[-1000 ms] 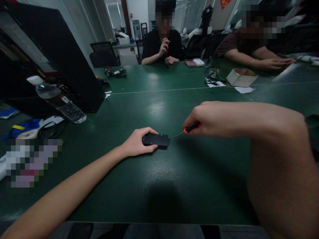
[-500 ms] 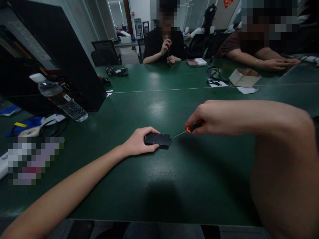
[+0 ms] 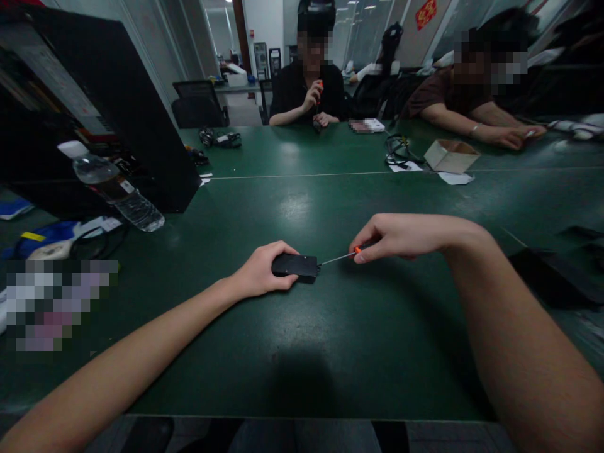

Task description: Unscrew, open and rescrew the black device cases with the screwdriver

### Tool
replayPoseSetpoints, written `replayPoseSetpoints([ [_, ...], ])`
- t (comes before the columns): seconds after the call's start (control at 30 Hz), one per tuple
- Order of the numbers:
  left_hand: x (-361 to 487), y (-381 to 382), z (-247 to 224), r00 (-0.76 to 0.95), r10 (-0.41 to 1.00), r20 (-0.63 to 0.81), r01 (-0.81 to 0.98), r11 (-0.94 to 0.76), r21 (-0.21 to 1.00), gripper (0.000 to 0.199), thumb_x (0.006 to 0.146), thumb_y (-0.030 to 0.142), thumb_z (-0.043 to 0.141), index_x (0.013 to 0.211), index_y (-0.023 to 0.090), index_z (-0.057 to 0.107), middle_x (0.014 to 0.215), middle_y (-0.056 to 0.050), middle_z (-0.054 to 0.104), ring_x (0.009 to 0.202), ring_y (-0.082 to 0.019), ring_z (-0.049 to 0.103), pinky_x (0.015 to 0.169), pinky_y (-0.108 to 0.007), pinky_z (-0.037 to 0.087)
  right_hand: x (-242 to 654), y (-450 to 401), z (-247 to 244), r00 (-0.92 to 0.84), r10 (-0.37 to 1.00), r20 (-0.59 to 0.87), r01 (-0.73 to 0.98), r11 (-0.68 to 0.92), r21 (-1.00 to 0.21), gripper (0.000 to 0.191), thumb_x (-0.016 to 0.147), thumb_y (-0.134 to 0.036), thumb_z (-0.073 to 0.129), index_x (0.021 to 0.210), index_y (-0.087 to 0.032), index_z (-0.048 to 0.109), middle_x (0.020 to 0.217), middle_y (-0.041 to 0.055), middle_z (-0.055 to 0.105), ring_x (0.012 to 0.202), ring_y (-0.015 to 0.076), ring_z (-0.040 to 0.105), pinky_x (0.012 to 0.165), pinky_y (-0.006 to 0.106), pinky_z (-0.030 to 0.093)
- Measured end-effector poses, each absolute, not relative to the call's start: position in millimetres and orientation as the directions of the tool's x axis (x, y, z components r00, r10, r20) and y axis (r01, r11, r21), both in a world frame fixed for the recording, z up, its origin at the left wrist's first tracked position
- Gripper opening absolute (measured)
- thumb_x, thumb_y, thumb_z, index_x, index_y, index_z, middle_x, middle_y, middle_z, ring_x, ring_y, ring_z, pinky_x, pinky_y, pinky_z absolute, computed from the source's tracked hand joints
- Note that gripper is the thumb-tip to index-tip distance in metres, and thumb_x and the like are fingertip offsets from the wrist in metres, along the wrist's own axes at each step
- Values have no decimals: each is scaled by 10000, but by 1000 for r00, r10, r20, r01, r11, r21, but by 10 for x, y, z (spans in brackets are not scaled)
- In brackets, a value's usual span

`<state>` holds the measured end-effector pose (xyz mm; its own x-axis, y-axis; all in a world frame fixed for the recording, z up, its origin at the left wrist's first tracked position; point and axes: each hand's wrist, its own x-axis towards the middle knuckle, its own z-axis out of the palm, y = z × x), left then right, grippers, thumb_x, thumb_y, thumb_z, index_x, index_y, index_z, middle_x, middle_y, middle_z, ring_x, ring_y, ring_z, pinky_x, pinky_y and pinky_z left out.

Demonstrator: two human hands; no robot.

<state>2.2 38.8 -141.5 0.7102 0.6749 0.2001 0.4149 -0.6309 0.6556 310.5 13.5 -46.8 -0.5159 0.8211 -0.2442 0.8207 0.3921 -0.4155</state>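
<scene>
My left hand (image 3: pixel 262 270) is wrapped round the left part of a small black box (image 3: pixel 304 268) that lies on the green table (image 3: pixel 236 358). To the right, my right hand (image 3: pixel 377 239) grips the orange and black handle of a screwdriver (image 3: pixel 337 257). Its thin metal shaft points left and slightly down, with the tip at the right end of the box. Whether the tip sits in a screw is too small to tell.
At the left stand a black shelf unit (image 3: pixel 155 138) and a water bottle (image 3: pixel 117 189). Across the table are two people, cables (image 3: pixel 399 151) and an open cardboard box (image 3: pixel 450 156). A dark object (image 3: pixel 557 277) lies beyond my right forearm.
My right wrist and forearm have turned and dropped lower, with the screwdriver still in my fingers. My left hand and the black box have barely moved. The view has shifted slightly.
</scene>
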Motion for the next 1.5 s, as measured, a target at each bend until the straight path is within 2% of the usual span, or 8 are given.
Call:
replayPoseSetpoints([
  [0.1,21,394,-1428,721,661,206,404,-643,651,380,766,281,763,1112,173,649,1092,-76,712,964,-242,681,867,-363,517,3172,5,-651,-530,774,-348,781,285,-556,386,940,-533,578,1062,-252,811,807,1,755,572,125,605,514,241,429],
  [0.17,22,393,-1426,718,666,204,410,-641,649,380,777,280,759,1124,170,647,1104,-79,708,971,-241,678,870,-364,514,3198,-93,-819,-536,825,-179,752,370,-545,368,958,-494,586,1096,-223,795,946,33,784,734,158,684,636,264,497],
  [0.33,31,377,-1391,685,706,179,438,-596,673,388,817,385,775,1123,175,663,1096,-80,716,969,-245,678,854,-364,512,3230,-241,-1247,-579,786,215,737,618,-273,349,1017,-404,535,1154,-173,757,965,107,796,772,196,732,706,313,529],
  [0.67,78,307,-1369,646,742,179,443,-555,704,359,804,404,792,1077,192,695,1074,-68,732,975,-253,681,862,-370,508,3033,-365,-1107,-677,704,214,736,646,204,350,1044,-308,408,1011,-215,744,701,32,683,574,125,580,519,281,268],
  [0.77,82,304,-1391,660,727,189,423,-568,706,356,806,400,790,1076,188,695,1074,-71,731,971,-250,679,858,-367,505,2996,-390,-1082,-663,719,209,749,638,179,341,1042,-316,418,1015,-217,744,716,34,688,580,126,588,524,281,266],
  [0.97,67,306,-1411,674,707,213,403,-594,697,384,839,412,773,1132,180,686,1117,-82,725,1009,-250,678,903,-373,504,2986,-275,-1404,-599,768,224,719,640,-272,322,1035,-373,492,1149,-171,716,916,72,778,739,156,717,672,264,490],
  [1.1,68,308,-1422,660,716,228,382,-581,719,378,859,417,748,1153,189,683,1141,-84,728,1037,-252,676,933,-375,511,2849,-249,-1520,-563,788,247,684,613,-395,327,1017,-375,524,1196,-159,693,1015,97,780,832,188,737,750,310,547],
  [1.5,74,296,-1411,736,626,259,287,-635,718,377,863,407,770,1156,184,688,1132,-88,722,1046,-244,670,928,-363,498,2957,-249,-1455,-592,718,367,755,653,-61,339,1048,-316,476,1244,-174,713,935,103,738,831,203,659,749,326,520],
])
